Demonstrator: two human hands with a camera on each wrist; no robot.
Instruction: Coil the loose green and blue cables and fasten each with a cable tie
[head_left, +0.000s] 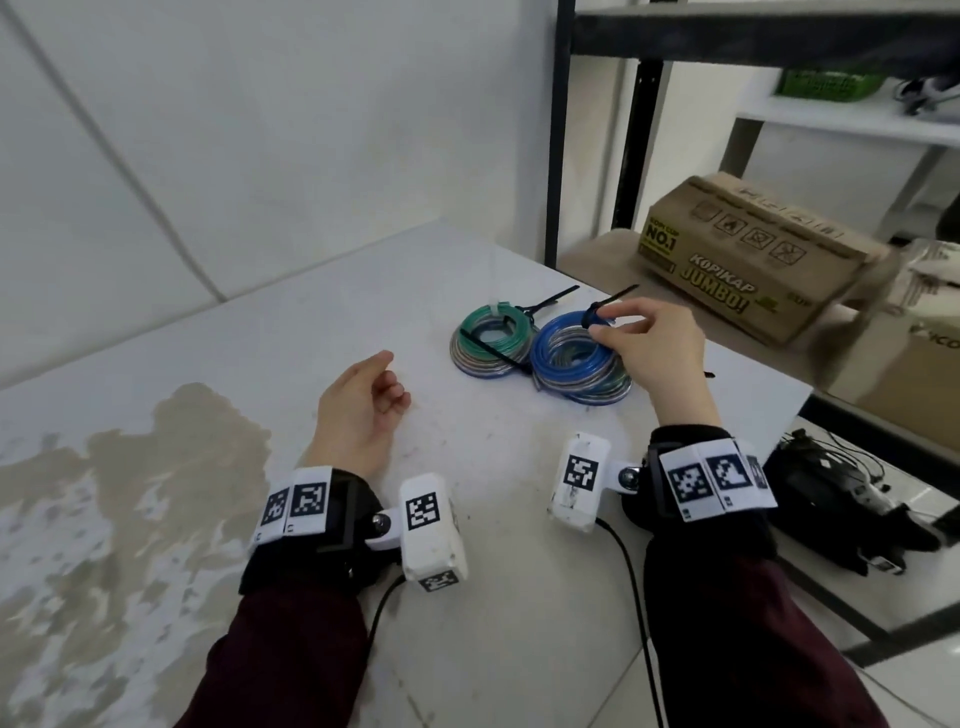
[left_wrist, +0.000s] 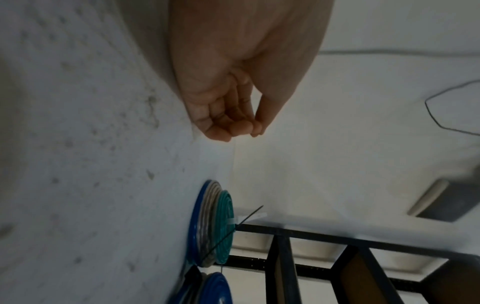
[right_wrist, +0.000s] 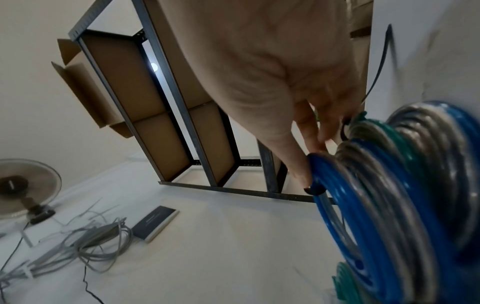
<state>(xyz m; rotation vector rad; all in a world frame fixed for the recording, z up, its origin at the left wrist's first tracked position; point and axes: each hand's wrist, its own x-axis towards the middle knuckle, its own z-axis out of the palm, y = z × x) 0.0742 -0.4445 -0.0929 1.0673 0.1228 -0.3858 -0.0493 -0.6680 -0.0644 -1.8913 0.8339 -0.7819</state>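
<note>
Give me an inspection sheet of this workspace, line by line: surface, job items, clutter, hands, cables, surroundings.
Surface: white table, brownish worn patches at its left.
Job's things: green coil and blue coil lie side by side, each with a black cable tie around it.
Clutter: nothing seen on the table besides the coils.
Grippers: left hand rests on the table, fingers loosely curled, holding nothing; right hand pinches the blue coil's tie.
Cables: both coiled; grey loose cables on the floor.
Surroundings: metal shelf with a cardboard box; fan on the floor.
</note>
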